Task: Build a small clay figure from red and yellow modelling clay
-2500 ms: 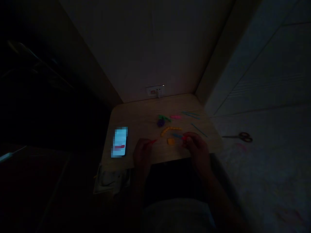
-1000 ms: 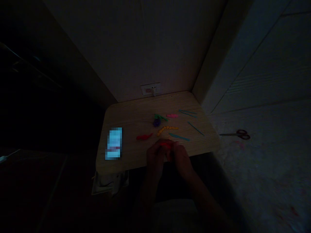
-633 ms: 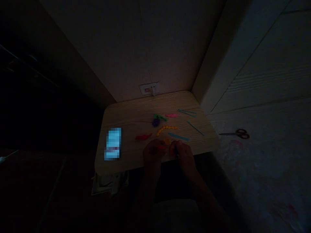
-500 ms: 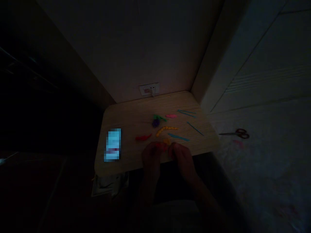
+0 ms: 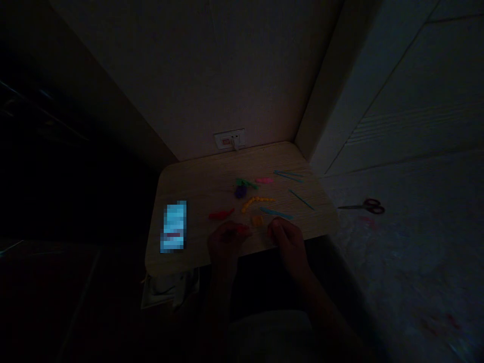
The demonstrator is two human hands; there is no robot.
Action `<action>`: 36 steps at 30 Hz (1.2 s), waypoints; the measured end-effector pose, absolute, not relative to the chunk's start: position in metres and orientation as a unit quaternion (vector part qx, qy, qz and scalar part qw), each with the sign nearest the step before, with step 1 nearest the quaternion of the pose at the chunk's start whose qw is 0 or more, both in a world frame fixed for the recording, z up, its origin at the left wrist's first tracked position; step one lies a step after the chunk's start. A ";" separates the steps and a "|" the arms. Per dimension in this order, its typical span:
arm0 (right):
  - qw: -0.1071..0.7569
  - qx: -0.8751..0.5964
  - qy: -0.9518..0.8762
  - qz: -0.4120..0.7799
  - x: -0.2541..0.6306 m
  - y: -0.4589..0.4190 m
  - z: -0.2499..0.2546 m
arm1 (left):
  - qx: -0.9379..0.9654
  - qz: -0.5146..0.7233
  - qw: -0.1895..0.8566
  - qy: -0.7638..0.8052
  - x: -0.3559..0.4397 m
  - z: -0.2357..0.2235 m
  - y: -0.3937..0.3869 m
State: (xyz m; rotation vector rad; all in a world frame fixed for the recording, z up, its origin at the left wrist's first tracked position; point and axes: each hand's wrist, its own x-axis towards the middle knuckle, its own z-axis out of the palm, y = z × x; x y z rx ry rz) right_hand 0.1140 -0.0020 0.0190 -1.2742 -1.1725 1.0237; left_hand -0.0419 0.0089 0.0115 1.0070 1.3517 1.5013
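The room is very dark, and most detail is lost. The person sits at a small wooden table (image 5: 196,176) with both hands at its near edge. The left hand (image 5: 224,242) is curled around a small red piece (image 5: 241,230), pinched at the fingertips, just toward the person from the orange lump (image 5: 257,221). The right hand (image 5: 284,237) rests slightly apart, to the right of the orange lump; its fingers look curled, but whether it grips anything cannot be told in this light.

Judging from the layout, several shaped pieces are already made and laid out. Left of the orange lump lies a red strip (image 5: 221,215). Just beyond the lump is a yellow beaded curve (image 5: 256,201), farther back a purple and green piece (image 5: 242,187) and a pink piece (image 5: 263,180). Teal sticks (image 5: 276,213) lie right of the lump and beyond it. The red piece in hand and the orange lump appear unfinished, so work seems partway along.

A lit phone (image 5: 174,227) lies far left of the lump, and scissors (image 5: 363,205) rest off the table to the right.
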 end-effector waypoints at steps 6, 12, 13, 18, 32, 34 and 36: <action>0.517 -0.507 -0.508 0.466 0.110 -0.002 0.020 | 0.606 0.481 0.364 0.519 -0.038 0.019 0.003; 0.495 -0.531 -0.531 0.438 0.112 -0.001 0.020 | 0.648 0.446 0.348 0.510 -0.038 0.020 0.001; 0.498 -0.531 -0.521 0.447 0.112 -0.001 0.020 | 0.630 0.452 0.357 0.521 -0.038 0.019 0.001; 0.540 -0.509 -0.422 0.520 0.115 0.004 0.020 | 0.525 0.477 0.449 0.544 -0.037 0.016 0.001; 0.536 -0.475 -0.391 0.578 0.112 0.001 0.023 | 0.544 0.528 0.395 0.519 -0.037 0.020 0.001; 0.537 -0.474 -0.390 0.578 0.112 0.002 0.023 | 0.573 0.528 0.357 0.515 -0.039 0.019 0.000; 0.536 -0.476 -0.387 0.580 0.111 0.002 0.021 | 0.617 0.516 0.304 0.511 -0.039 0.018 0.000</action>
